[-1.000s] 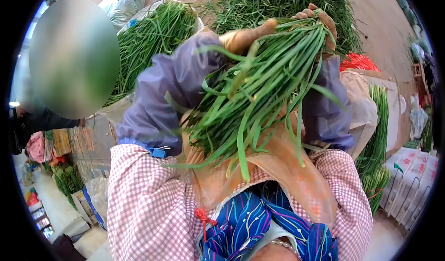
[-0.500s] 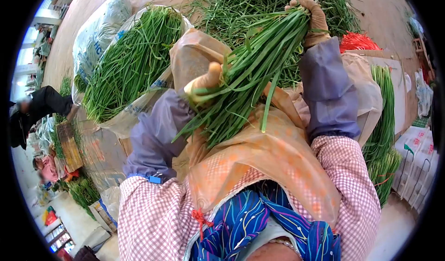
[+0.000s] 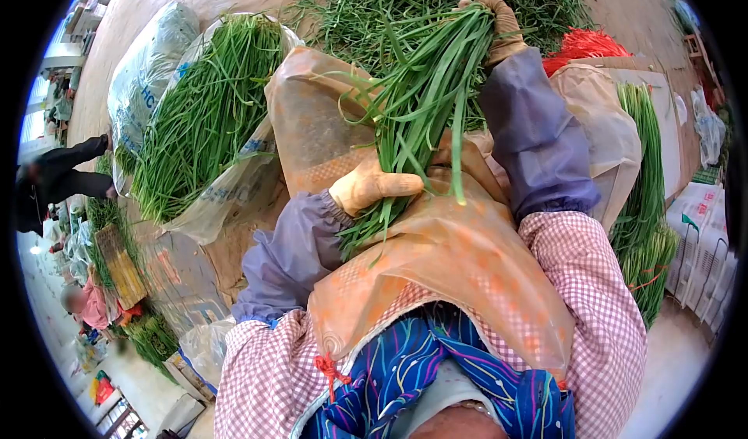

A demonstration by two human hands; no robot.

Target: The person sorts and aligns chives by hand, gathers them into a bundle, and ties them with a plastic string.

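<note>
My right hand (image 3: 505, 32), in a tan glove, grips a bunch of garlic chives (image 3: 427, 100) at its upper end. The long flat leaves hang down and to the left over my lap. Lower on the bunch, my left hand (image 3: 375, 185), also gloved, is closed around the leaves with its thumb across the front; its other fingers are mostly hidden. Leaf tips stick out below that hand, over the translucent orange apron (image 3: 436, 260). A few loose leaves bend outward at the left of the bunch.
A heap of loose green leaves (image 3: 351, 7) lies ahead on the floor. To the left, an open plastic bag holds more chives (image 3: 206, 104); a full bag (image 3: 148, 73) stands behind it. At right are red ties (image 3: 588, 48), stacked chives (image 3: 643, 182) and white crates (image 3: 705, 240).
My left hand has slid down and right along the leaves and now wraps them, drawing the bunch narrower. My right hand keeps its hold. The view has shifted slightly.
</note>
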